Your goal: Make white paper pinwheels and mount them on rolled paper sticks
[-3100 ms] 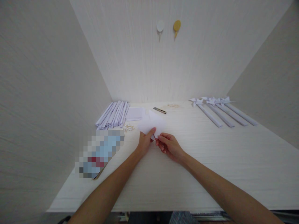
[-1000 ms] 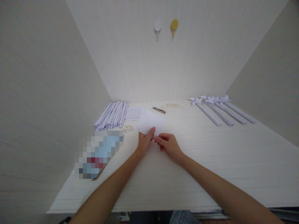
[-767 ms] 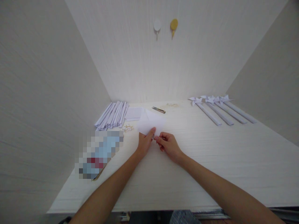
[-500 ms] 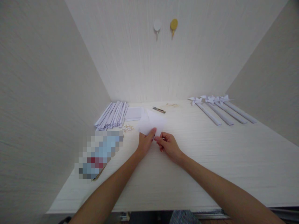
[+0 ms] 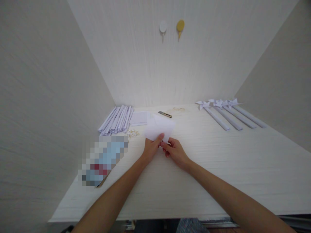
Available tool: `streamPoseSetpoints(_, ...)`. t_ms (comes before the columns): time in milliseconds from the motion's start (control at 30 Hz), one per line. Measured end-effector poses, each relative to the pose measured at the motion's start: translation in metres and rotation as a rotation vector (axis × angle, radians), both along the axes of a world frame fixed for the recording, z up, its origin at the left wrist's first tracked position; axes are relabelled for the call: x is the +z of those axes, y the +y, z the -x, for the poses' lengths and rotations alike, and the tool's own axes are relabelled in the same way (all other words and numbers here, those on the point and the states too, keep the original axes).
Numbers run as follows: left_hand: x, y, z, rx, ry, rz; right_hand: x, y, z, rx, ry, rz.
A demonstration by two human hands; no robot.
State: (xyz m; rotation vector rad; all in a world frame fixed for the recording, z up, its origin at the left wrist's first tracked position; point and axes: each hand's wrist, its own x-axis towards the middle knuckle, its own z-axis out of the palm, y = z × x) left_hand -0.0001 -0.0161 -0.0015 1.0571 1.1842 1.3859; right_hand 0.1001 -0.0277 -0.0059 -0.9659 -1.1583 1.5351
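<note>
A sheet of white paper [image 5: 159, 127] is gripped near its lower edge by my left hand [image 5: 152, 146], thumb on top. My right hand [image 5: 174, 150] is closed in a pinch at the paper's near corner, its fingertips beside my left thumb. Whether the right fingers hold the paper corner or some small item is hidden. Beyond the sheet lie a pair of thread snips [image 5: 165, 114]. To the left of it is a stack of square paper [image 5: 139, 118], with a small pile of white-and-tan bits [image 5: 133, 133] nearer to me.
Several rolled paper sticks [image 5: 116, 119] lie at the back left, near a pixelated package [image 5: 105, 161]. Several paper pinwheels on sticks [image 5: 217, 118] rest at the back right. Thin tan pieces [image 5: 179, 109] lie by the back wall, which carries a white hook [image 5: 163, 27] and a yellow hook [image 5: 180, 26].
The paper has shifted and turned slightly to the right in my left hand, the thumb moving with it. My right hand keeps its pinch at almost the same spot.
</note>
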Motion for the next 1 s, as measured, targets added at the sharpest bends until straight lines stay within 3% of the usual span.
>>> streamPoseSetpoints(300, 0.0, 0.006, 0.003, 0.164, -0.102, 0.033, -0.001, 0.001, -0.002, -0.031, 0.01, 0.023)
streamPoseSetpoints(633, 0.004, 0.011, 0.007, 0.198, -0.239, 0.029, 0.0, 0.001, -0.004, -0.112, 0.08, 0.085)
streamPoseSetpoints(867, 0.004, 0.007, 0.005, -0.042, -0.269, 0.027, 0.005, 0.004, -0.008, -0.258, 0.3, 0.149)
streamPoseSetpoints(1000, 0.005, 0.003, 0.001, -0.128, -0.282, 0.081, 0.008, 0.006, -0.011, -0.271, 0.37, 0.182)
